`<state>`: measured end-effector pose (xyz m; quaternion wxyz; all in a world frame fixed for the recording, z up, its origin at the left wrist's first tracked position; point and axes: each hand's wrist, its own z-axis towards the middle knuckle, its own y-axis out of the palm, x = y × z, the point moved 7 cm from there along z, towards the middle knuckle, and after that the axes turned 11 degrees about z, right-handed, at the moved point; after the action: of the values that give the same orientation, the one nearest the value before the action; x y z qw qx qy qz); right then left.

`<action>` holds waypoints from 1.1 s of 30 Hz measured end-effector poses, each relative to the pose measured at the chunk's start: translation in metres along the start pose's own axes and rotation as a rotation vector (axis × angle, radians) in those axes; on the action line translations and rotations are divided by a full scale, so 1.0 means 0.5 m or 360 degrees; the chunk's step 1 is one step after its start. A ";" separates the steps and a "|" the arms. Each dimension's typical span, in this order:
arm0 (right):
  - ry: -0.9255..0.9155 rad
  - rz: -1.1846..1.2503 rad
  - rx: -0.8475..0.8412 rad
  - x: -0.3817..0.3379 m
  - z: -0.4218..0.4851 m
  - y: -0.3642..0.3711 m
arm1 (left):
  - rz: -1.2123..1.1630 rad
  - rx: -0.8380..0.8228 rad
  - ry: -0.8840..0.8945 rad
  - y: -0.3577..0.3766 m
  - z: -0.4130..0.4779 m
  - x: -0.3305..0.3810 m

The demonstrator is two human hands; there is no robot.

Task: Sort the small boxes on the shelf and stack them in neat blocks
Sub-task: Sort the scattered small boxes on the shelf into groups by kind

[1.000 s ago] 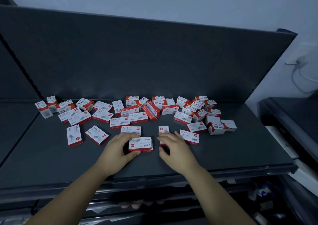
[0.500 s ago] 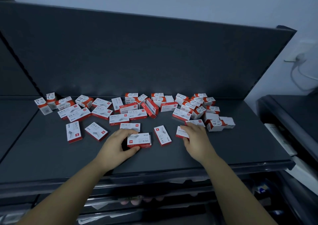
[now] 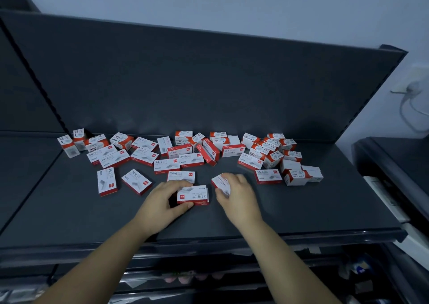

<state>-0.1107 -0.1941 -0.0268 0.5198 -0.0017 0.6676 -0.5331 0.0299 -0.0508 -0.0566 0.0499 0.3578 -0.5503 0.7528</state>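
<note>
Dark shelf (image 3: 69, 210) carries red-and-white small boxes (image 3: 144, 156) scattered loose along its rear, from left end to right. Front centre: left hand (image 3: 162, 202) clasps the left end of a low stack of boxes (image 3: 193, 195). Just beside it, right hand (image 3: 236, 199) grips a single box (image 3: 220, 182), tilted.

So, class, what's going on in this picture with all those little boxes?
A person is sorting small red-and-white boxes on a dark shelf. The left hand steadies a short stack of boxes near the front. The right hand holds one box beside it, apparently to add it. Most of the other boxes lie scattered along the back, unsorted.
</note>
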 end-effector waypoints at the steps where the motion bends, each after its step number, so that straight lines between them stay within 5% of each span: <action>1: -0.0004 0.0013 0.0020 0.002 -0.004 0.003 | 0.0009 0.0001 0.0003 -0.001 -0.001 0.003; 11: -0.0040 -0.0092 -0.0102 0.009 -0.007 0.003 | 0.0198 0.0005 0.0015 -0.007 0.002 0.033; 25: -0.0275 -0.0033 -0.0405 0.034 0.014 -0.004 | 0.0920 -0.0460 -0.0104 0.003 0.028 0.084; 33: -0.0322 0.0439 -0.0585 -0.013 0.026 0.039 | 0.0796 -0.0221 -0.0241 -0.054 -0.033 0.049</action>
<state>-0.0883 -0.1913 -0.0348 0.6428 -0.0584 0.6917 -0.3239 0.0165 -0.0336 -0.0228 -0.1543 0.2618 -0.6740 0.6734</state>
